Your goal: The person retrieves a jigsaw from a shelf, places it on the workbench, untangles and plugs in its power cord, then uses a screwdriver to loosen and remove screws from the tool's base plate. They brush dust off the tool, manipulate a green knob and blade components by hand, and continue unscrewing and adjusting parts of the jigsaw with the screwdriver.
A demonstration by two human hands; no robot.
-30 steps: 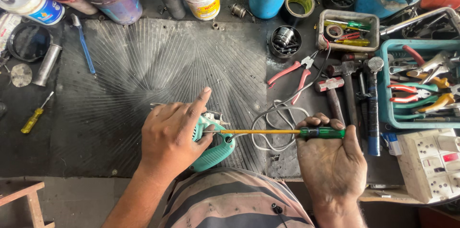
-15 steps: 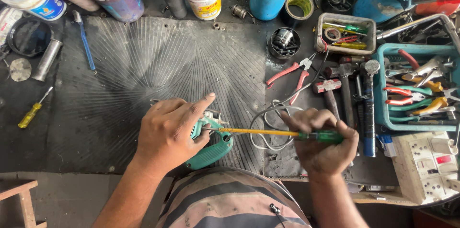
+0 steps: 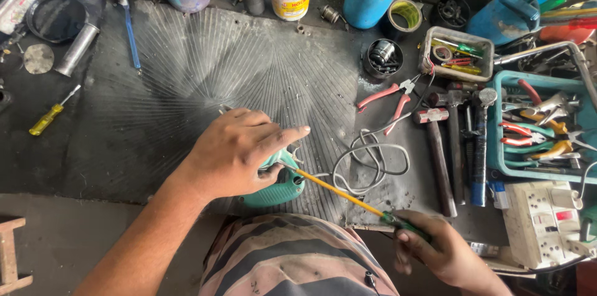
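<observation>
the right hand is nearest the camera, at the front edge of the bench, fingers closed around the green handle of a screwdriver. the yellow shaft runs up and left, its tip at the green tool. the left hand lies on top of that tool, fingers curled over it, index finger stretched to the right. the tool rests on the dark ribbed mat, near its front edge. a coiled grey cable lies just to its right. beyond it: red pliers, then hammers. a yellow screwdriver lies well apart at far left.
</observation>
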